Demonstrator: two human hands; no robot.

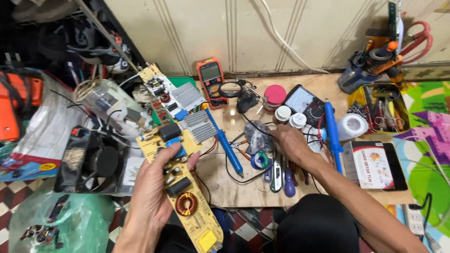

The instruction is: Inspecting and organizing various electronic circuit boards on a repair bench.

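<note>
Down in the lower middle of the frame, the left hand (pixel 152 192) was curled around a long yellow circuit board (pixel 185 187), thumb pressed on its upper face beside a blue component, the board running diagonally from the hand's fingertips toward the bottom edge. At centre right, the right hand (pixel 289 143) rested palm-down on the wooden workboard (pixel 220 180), fingers loosely bent over a clutter of small tools; whether it gripped anything could not be told. A blue soldering iron (pixel 227 145) lay between the two hands.
</note>
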